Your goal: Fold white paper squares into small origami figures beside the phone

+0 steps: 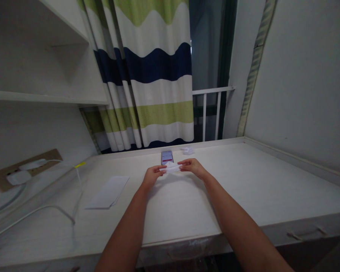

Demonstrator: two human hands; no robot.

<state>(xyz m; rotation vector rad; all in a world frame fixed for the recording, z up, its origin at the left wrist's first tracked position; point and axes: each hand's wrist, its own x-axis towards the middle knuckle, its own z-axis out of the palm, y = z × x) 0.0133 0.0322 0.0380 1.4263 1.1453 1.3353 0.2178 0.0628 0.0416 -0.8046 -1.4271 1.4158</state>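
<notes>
A small folded piece of white paper (173,168) is stretched between my two hands, just above the desk. My left hand (153,176) pinches its left end between thumb and fingers. At the other end, my right hand (193,168) grips the paper the same way. Right behind the paper lies a phone (167,156) with its screen lit; its lower edge is partly hidden. Beyond my right hand, near the desk's back edge, sits another small folded white paper piece (187,150).
Flat white paper sheets (107,192) lie on the white desk (243,181) to the left. White cables and plugs (19,176) run along the left wall under a shelf (45,96). A striped curtain (161,90) hangs behind the desk, beside a white railing (212,90).
</notes>
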